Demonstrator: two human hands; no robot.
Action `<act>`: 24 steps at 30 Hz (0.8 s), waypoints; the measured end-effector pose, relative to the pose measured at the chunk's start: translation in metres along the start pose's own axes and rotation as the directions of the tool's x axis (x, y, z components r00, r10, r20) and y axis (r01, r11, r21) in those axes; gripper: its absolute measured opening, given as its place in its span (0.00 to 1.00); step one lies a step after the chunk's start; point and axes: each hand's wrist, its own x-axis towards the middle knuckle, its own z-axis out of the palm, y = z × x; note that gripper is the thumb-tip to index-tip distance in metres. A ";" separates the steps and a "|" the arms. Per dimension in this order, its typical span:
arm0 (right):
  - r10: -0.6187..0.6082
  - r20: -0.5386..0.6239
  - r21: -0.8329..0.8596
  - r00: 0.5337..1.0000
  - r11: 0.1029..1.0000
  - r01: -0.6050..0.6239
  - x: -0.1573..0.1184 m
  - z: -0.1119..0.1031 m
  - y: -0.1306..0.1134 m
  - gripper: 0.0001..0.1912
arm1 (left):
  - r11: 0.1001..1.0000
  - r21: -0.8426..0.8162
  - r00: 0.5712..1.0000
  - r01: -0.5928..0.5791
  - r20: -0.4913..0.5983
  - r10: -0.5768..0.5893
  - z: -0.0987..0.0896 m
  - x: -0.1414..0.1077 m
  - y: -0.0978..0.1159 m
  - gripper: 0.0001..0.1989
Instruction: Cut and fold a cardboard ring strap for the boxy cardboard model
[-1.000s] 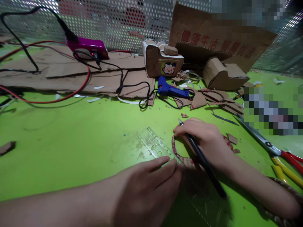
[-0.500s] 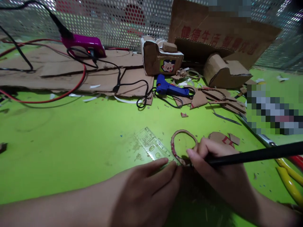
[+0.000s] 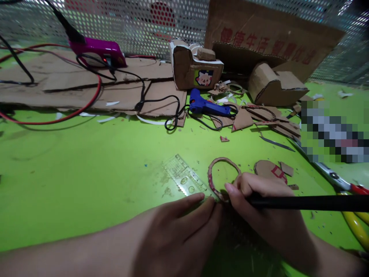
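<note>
A thin cardboard ring (image 3: 210, 177) lies on the green table (image 3: 86, 177) in front of me. My right hand (image 3: 259, 200) is closed round a long black pen-like tool (image 3: 311, 202), its fingertips at the ring's lower right edge; the tool's tip is hidden. At the ring's lower edge, my left hand (image 3: 184, 227) has its fingers pressed together, and what they may grip is hidden. A clear plastic ruler (image 3: 184, 179) lies flat, its lower end by the left fingertips. Beyond the right hand is a rounded cardboard piece (image 3: 265, 169) with red print.
Behind lie a blue glue gun (image 3: 209, 106), cardboard scraps (image 3: 243, 120) and a cardboard camera shape (image 3: 184, 71); a similar shape (image 3: 276, 86) stands to its right. Scissors (image 3: 331, 175) and yellow handles (image 3: 356, 229) are at the right. A purple power box (image 3: 98, 52) with cables sits back left.
The back end of the black tool has swung down to nearly level. Both hands remain by the ring. The view has shifted slightly.
</note>
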 end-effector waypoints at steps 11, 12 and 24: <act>-0.003 0.006 0.008 1.000 1.000 0.003 0.000 0.000 0.000 0.20 | 0.989 -0.050 0.990 -0.139 0.004 0.139 -0.004 0.004 -0.012 0.20; 0.000 0.009 0.007 1.000 1.000 0.000 0.000 0.000 0.000 0.20 | 0.989 -0.060 0.990 -0.138 0.001 0.139 -0.003 0.004 -0.012 0.20; -0.001 0.016 -0.016 1.000 1.000 0.002 0.002 0.001 0.001 0.20 | 0.988 -0.134 0.997 -0.073 0.010 0.075 -0.004 0.001 -0.004 0.20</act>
